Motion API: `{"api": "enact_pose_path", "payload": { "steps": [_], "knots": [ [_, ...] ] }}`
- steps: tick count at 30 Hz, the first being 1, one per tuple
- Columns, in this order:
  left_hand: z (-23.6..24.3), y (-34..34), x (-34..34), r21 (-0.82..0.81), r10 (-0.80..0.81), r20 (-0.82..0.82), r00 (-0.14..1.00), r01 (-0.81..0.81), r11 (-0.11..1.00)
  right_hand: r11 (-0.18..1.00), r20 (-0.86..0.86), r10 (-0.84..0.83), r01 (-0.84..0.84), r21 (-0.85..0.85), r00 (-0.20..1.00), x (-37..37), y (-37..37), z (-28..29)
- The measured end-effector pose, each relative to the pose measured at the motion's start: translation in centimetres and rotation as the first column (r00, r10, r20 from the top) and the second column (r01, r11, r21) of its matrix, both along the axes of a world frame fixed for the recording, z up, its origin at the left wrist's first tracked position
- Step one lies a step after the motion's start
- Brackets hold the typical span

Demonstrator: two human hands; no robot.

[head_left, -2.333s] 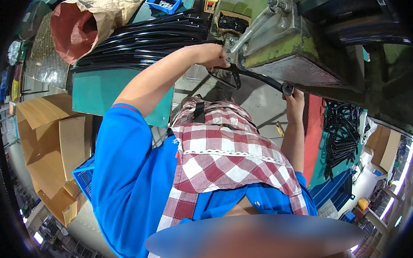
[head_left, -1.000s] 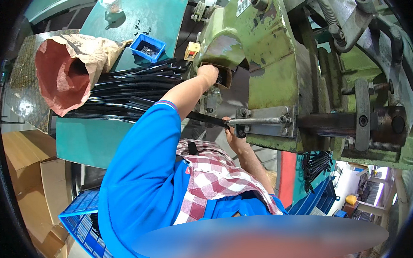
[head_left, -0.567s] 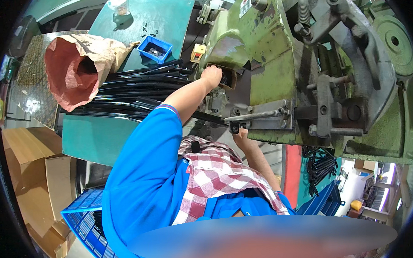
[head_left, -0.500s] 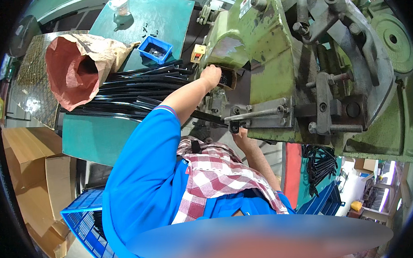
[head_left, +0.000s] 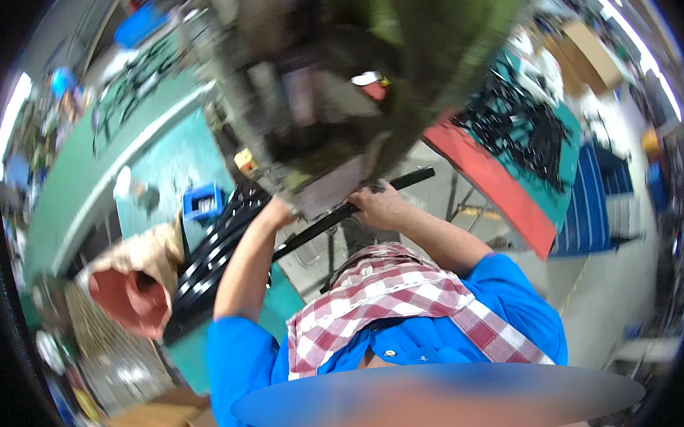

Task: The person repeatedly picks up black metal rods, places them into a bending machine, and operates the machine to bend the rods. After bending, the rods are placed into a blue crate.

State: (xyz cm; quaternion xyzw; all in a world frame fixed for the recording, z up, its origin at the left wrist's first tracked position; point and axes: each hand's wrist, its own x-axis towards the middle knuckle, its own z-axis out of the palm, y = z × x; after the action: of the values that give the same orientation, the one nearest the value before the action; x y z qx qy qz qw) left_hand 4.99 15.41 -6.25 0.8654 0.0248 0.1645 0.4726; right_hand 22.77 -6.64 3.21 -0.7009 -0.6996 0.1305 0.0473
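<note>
A long black strip (head_left: 312,231) slants below the front of the green machine (head_left: 456,25), its free end sticking out to the right. My right hand (head_left: 378,206) is closed round this strip near the machine's lower edge. At the machine's left side is my left hand (head_left: 281,211), close to the strip. The machine hides its fingers, so I cannot see what they hold. A pile of glossy black strips (head_left: 214,257) lies on the teal bench (head_left: 148,222), left of my left forearm. The machine's front is smeared by motion.
An open paper sack (head_left: 124,288) and a blue tray (head_left: 187,207) sit around the strip pile. Rightward, a red-edged table (head_left: 501,195) bears a tangle of black pieces (head_left: 517,126), with a blue crate (head_left: 582,203) beside it. A cardboard box (head_left: 156,420) stands lower left.
My view has swung, shifting the machine up and left in the picture. My left hand has come down from the small bin on the machine. The strip now sticks out past my right hand.
</note>
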Motion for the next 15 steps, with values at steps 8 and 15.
{"api": "enact_pose_path", "payload": {
  "steps": [8,15],
  "knots": [
    [5.0,-4.0,-2.3,-0.260,0.174,-0.475,0.863,-0.326,0.909,0.988,0.063,0.148,-0.151,0.039,0.987,-1.3,2.6,0.2],
    [6.1,-5.5,-4.0,-0.141,0.343,-0.668,0.660,-0.565,0.813,0.921,0.020,0.228,-0.222,0.318,0.973,-2.0,3.2,-2.4]
  ]
}}
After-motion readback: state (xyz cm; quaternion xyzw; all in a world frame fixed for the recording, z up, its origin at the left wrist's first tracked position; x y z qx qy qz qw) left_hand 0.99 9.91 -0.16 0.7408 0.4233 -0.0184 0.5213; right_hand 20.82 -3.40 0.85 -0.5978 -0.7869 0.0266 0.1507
